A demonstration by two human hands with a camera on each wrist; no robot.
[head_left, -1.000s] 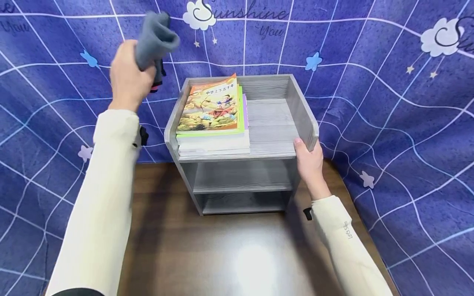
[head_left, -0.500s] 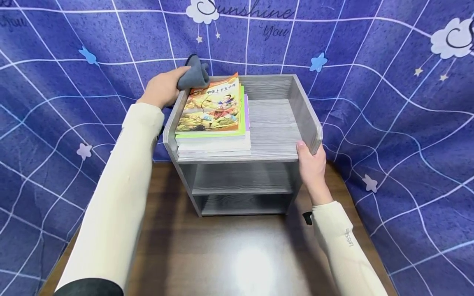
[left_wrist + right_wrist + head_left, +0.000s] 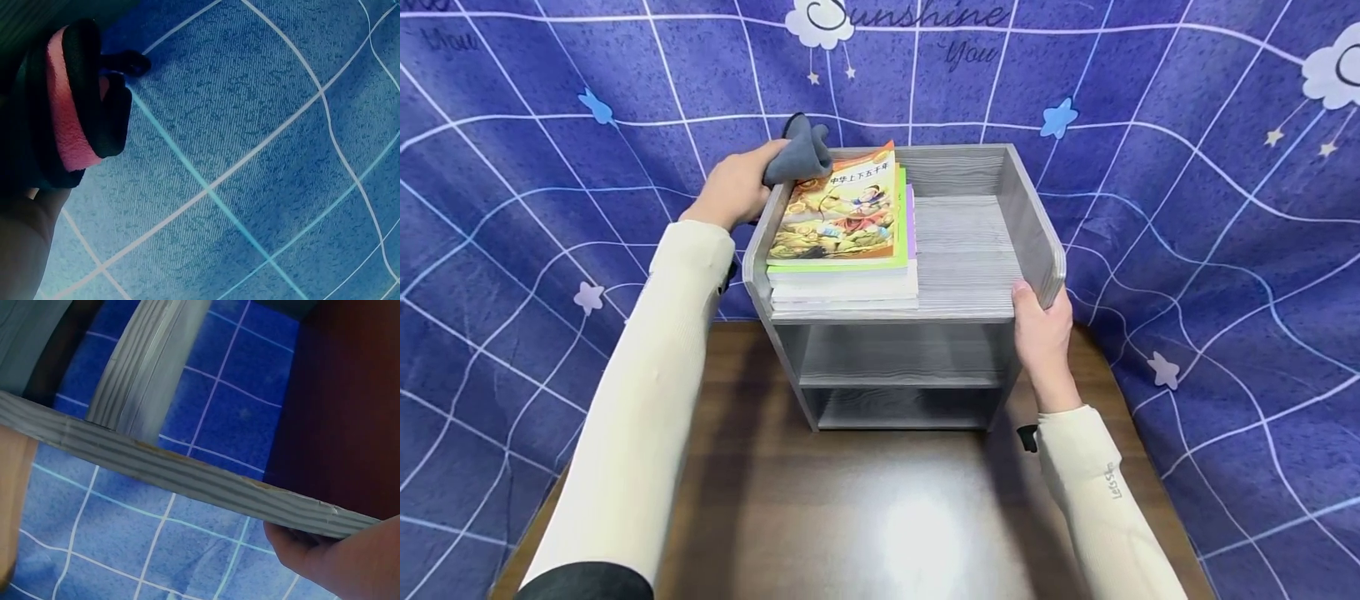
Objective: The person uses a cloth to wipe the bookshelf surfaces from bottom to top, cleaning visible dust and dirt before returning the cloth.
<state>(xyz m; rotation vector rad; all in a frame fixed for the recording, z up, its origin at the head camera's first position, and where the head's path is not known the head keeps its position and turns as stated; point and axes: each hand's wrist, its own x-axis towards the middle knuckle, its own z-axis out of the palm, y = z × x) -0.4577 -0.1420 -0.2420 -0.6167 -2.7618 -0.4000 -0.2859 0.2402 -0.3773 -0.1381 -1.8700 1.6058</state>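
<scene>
My left hand [image 3: 735,187] grips a folded grey cloth [image 3: 799,157] at the back left corner of a small grey wood-grain shelf unit [image 3: 964,250]. The cloth lies against the top of the left side panel and overlaps the upper corner of a stack of books [image 3: 842,218]. Dark and pink layers of that cloth [image 3: 67,115] show in the left wrist view, though most fingers are hidden there. On the other side, my right hand [image 3: 1045,337] holds the front edge of the right side panel. In the right wrist view, the hand [image 3: 350,559] wraps the striped board edge [image 3: 169,469].
The books fill the left part of the top shelf, against the left panel. Two lower shelves [image 3: 902,362] open toward me. The unit stands on a glossy brown wooden surface [image 3: 842,508]. Blue patterned fabric [image 3: 1187,167] hangs behind and to both sides.
My left hand has brought the cloth down and right, from the air at the left onto the shelf's back left corner. The right hand keeps its hold; the view has shifted slightly.
</scene>
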